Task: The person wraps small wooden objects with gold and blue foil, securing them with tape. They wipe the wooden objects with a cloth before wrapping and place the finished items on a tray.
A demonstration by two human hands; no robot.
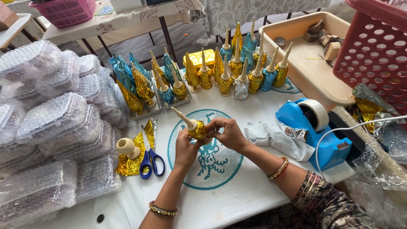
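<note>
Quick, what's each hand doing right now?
Left hand: closed on the foil-wrapped cone.
Right hand: closed on the same cone's gold foil.

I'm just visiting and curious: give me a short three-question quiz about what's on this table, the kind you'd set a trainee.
1. True or false: both the left hand and the right hand hold the gold-foiled spired piece.
2. Multiple choice: what lies beside the blue-handled scissors, on the gold foil sheet?
A. a tape roll
B. a bare cream-coloured wooden piece
C. a red basket
3. Fill in: the tape dispenser to the person's right is ____ in colour.

Key: 1 true; 2 B; 3 blue.
</note>
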